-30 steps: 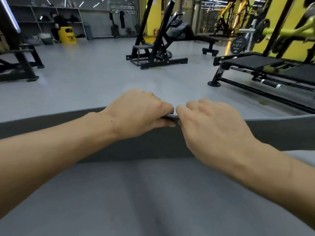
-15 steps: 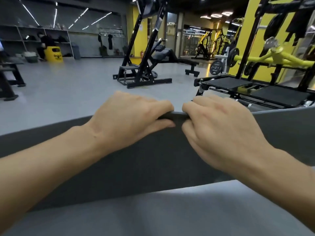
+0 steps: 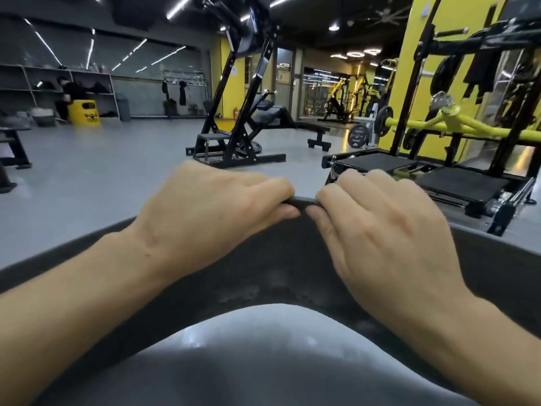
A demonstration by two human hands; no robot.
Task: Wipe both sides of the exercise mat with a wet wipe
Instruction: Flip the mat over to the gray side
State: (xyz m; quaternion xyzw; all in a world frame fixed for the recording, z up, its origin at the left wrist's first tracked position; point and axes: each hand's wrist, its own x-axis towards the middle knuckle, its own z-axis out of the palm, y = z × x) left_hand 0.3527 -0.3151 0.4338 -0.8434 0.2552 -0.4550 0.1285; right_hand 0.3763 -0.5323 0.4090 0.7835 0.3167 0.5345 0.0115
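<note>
Gym floor (image 3: 87, 177) lies beyond; left grip (image 3: 210, 212) and right grip (image 3: 380, 230) both pinch the lifted edge of the exercise mat (image 3: 263, 259), apparently flipping it; next, swing it over flat.

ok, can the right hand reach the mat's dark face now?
Probably yes: the dark face of the mat is turned toward the person, nothing in front. The right hand must release the top edge; the left hand grips it too.

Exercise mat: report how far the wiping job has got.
Done: cannot tell; no wet wipe shows. In hand: left hand and right hand grip the raised edge of the mat, apparently turning it over. Left: wiping the dark face, which shows pale smudges.
</note>
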